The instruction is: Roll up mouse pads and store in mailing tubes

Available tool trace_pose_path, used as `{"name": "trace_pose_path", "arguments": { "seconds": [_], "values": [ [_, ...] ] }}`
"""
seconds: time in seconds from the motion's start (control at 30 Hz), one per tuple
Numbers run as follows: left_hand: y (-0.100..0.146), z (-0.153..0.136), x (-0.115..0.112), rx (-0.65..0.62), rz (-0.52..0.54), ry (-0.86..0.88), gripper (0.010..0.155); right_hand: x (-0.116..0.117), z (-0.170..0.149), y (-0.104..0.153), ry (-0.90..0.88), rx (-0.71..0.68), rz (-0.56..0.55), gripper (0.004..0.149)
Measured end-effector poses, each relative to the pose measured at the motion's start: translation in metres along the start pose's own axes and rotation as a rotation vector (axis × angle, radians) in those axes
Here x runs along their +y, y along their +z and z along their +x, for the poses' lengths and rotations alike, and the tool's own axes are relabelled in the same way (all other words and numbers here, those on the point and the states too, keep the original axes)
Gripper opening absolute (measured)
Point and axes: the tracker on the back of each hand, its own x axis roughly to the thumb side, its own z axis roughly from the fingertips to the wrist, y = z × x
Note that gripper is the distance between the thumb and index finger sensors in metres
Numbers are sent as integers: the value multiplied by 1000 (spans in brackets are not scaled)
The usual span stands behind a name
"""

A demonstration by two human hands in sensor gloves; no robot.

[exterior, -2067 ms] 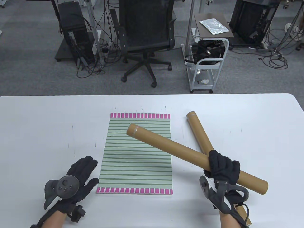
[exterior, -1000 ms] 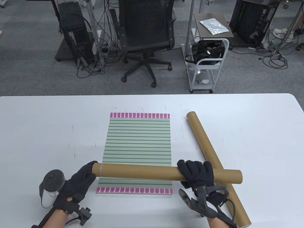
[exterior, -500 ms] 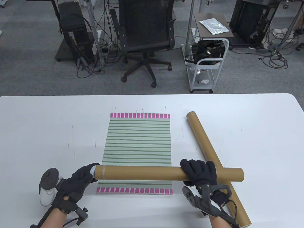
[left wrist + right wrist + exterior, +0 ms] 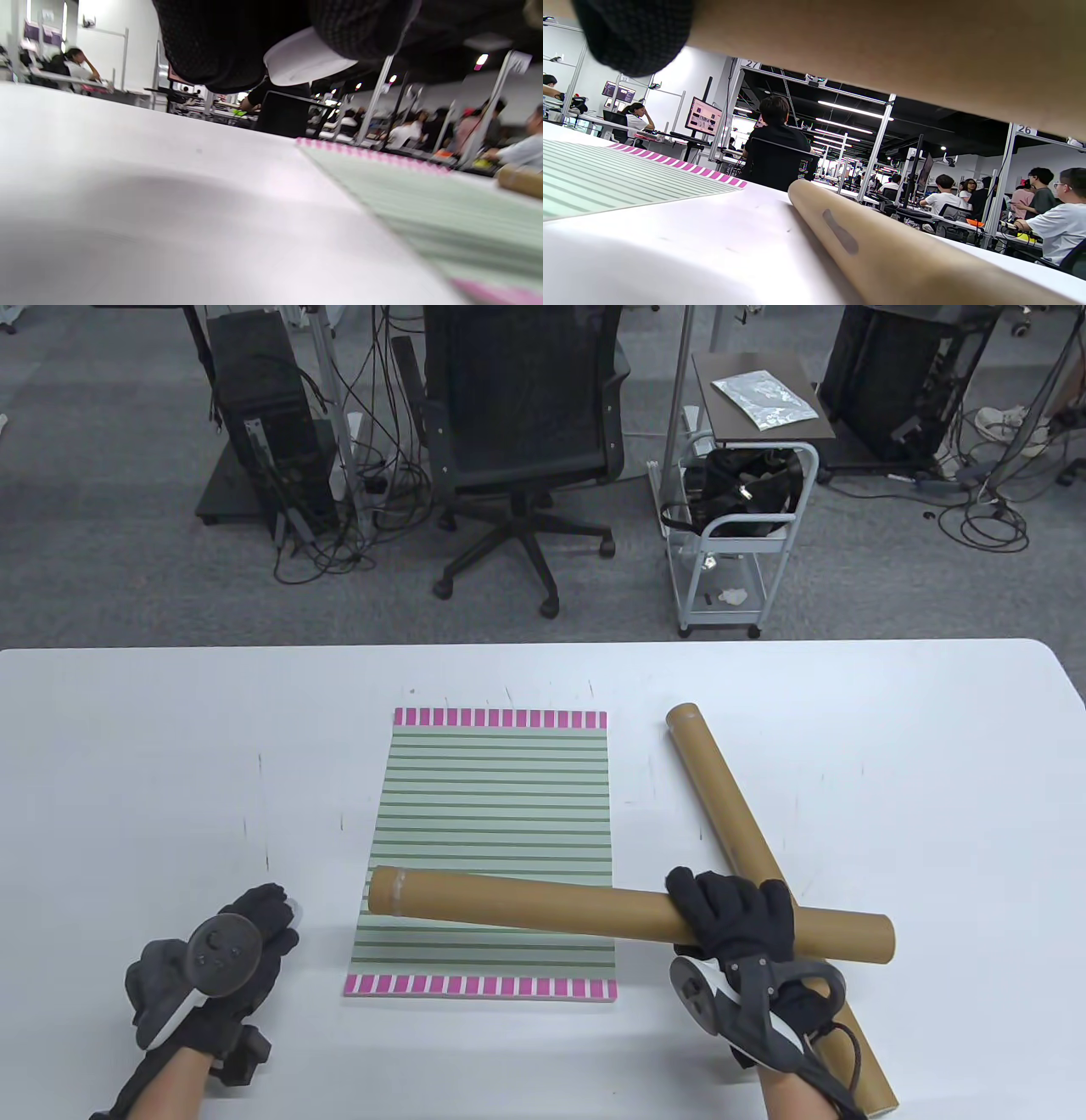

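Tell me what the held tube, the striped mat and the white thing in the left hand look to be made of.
Held tube: matte brown cardboard by its look, with a clear tape band near its open left end. Striped mat: thin flat sheet with a printed matte face; whether fabric or rubber cannot be told. White cap, gripped by the left hand: smooth and slightly glossy, probably plastic.
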Motion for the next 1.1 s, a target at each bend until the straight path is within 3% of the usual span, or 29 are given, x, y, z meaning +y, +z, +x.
{"name": "trace_pose_path", "arguments": {
  "seconds": [0.23, 0.4, 0.63, 0.73, 0.9, 1.0, 1.1],
  "values": [
    [-6, 1, -14, 49, -138, -243, 42, 2, -6, 0, 16, 22, 28, 77],
    [-9, 0, -23, 51, -238, -238, 44, 5, -11, 0, 29, 33, 42, 77],
    [-10, -2, -27, 56, -271, -253, 49, 9, -17, 0, 34, 56, 63, 77],
    [-8, -3, -23, 48, -227, -262, 62, 10, -19, 0, 9, 58, 78, 77],
    [-2, 4, -9, 3, -71, -199, 71, 10, -25, -6, -6, 78, 82, 77],
    [3, 18, -7, -89, -41, -80, 75, 11, -42, -15, 37, 179, 89, 76],
    [8, 32, -3, -181, -23, -41, 77, 17, -74, -19, 34, 311, 168, 77]
  ]
}}
